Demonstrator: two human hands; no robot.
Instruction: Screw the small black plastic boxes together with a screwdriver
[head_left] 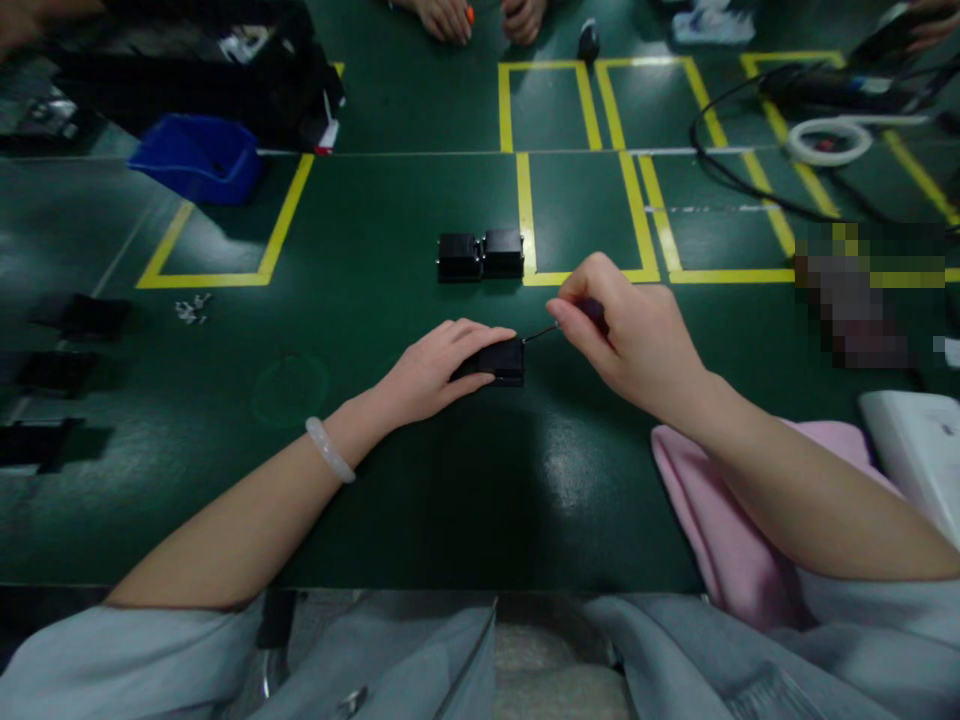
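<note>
A small black box [504,361] sits on the green bench [420,500], about midway between its left and right edges and nearer the near edge than the far one. The left hand [439,372] lies over it from the left and grips it, fingers laid across the top and thumb along the near side, pressing it onto the surface. The right hand [630,338] is closed in a pinch around the dark handle of a thin tool [541,334], whose slim metal shaft runs leftward and down to the box's upper right corner; whether the tip goes inside cannot be made out. A pale bracelet [328,450] circles the left wrist. Just beyond the held box, two more black boxes [481,255] stand side by side and touching, against the left line of a yellow tape rectangle [526,215]. A pink cloth [720,520] lies under the right forearm at the near right edge, beside a white object [915,450]. Toward the left edge lie a small scatter of metal bits [192,309] and a few dark flat pieces [90,316]. A blue bin [199,158] sits at the far left corner of another taped outline. At the far edge, another person's hands [480,18] rest on the bench, and a white tubing coil [829,141] with a black cable [720,170] lies toward the far right corner.
</note>
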